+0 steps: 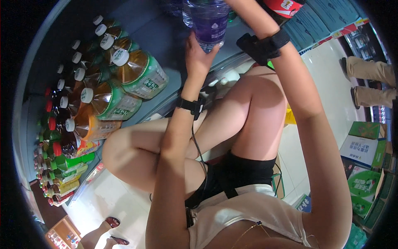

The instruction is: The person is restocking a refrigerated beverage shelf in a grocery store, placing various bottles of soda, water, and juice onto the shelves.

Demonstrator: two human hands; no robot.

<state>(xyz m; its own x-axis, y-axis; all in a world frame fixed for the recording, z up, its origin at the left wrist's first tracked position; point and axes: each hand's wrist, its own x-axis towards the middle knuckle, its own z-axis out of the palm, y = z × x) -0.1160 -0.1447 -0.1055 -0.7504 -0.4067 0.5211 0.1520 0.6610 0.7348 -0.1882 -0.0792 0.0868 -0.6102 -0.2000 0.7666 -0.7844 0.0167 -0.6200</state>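
My left hand (201, 57) grips the base of a large clear plastic water bottle (211, 26) with a purple label. Its thumb lies along the bottle's lower right edge, and the bottle's top is cut off by the upper rim of the picture. Just left of it, part of another clear bottle (187, 14) shows. My right forearm reaches up past the water bottle, but the hand itself is beyond the top edge. A cola bottle (284, 9) with a red label is behind that forearm. Both bottles are by a dark shelf (174, 59).
Large tea bottles (141, 73) with white caps fill the shelf at left, beside orange (96, 124) and dark drinks. Blue cartons (307, 26) are stacked at upper right. Cardboard boxes (362, 186) line the right side. Other people's legs (370, 71) appear right and lower left.
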